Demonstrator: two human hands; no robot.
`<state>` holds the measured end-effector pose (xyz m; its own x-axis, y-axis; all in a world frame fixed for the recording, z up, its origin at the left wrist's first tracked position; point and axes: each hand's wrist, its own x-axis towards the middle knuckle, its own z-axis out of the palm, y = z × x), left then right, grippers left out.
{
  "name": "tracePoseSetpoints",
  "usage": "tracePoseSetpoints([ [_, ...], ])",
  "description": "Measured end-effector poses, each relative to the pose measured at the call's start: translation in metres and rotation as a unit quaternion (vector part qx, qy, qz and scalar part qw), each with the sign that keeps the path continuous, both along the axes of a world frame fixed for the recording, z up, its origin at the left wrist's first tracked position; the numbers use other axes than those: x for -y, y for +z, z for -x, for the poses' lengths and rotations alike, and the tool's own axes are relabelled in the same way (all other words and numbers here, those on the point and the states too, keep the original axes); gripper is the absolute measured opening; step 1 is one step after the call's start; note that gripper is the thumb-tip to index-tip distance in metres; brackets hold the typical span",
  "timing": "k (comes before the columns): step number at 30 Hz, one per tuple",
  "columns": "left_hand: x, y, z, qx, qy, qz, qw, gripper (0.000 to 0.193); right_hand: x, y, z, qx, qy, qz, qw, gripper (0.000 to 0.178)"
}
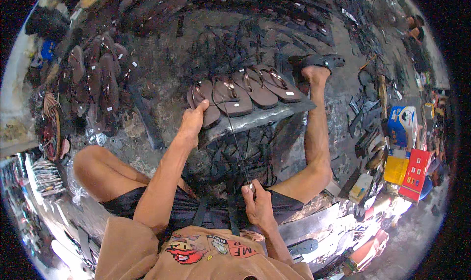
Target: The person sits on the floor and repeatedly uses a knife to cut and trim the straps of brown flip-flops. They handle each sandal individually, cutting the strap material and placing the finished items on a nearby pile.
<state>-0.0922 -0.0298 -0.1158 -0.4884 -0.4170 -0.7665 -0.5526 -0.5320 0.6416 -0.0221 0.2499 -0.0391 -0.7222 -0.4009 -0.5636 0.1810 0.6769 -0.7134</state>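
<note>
Several dark brown flip-flops (263, 98) lie side by side on a low dark slab (255, 122) in front of me, their shiny straps toward the far side. At the left end of the row, my left hand (193, 120) grips the leftmost flip-flop (211, 116), thumb on top; its other fingers are mostly hidden. Near my lap, my right hand (259, 206) is closed around the near end of a long thin rod (237, 143). This rod slants up and left, its far tip over the second flip-flop (235, 107) near the strap.
A bunch of brown flip-flops (101, 74) lies at the left. My bent legs flank the slab, with a dark clog (324, 61) on my right foot. Dark scraps (365, 108) litter the floor. Blue-white (402, 125), yellow (396, 166) and red (416, 174) boxes stand at right.
</note>
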Motion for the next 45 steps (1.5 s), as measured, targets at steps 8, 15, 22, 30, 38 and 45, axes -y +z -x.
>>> tracePoseSetpoints([
  [8,-0.001,-0.048,-0.012,0.02,-0.014,0.066,0.998,0.06,0.038,-0.041,0.059,0.002,0.048,-0.059,0.997,0.052],
  [15,-0.01,-0.04,-0.013,0.036,-0.036,0.076,0.996,0.063,0.043,-0.06,0.056,-0.049,0.053,-0.102,0.992,0.05],
  [22,0.03,-0.02,0.009,0.036,-0.012,0.014,0.999,0.059,0.049,-0.03,0.063,-0.036,0.036,0.049,0.998,0.037],
  [30,0.012,-0.018,0.018,0.036,-0.009,0.013,0.999,0.062,0.028,-0.043,0.05,-0.117,0.028,-0.002,0.993,0.038],
  [38,-0.006,-0.083,-0.022,0.005,-0.041,0.165,0.985,0.072,0.035,-0.074,0.089,0.018,0.134,-0.088,0.987,0.068],
  [45,-0.022,-0.037,-0.018,0.034,0.013,0.102,0.994,0.08,0.042,-0.126,0.08,-0.079,0.088,-0.008,0.993,0.049],
])
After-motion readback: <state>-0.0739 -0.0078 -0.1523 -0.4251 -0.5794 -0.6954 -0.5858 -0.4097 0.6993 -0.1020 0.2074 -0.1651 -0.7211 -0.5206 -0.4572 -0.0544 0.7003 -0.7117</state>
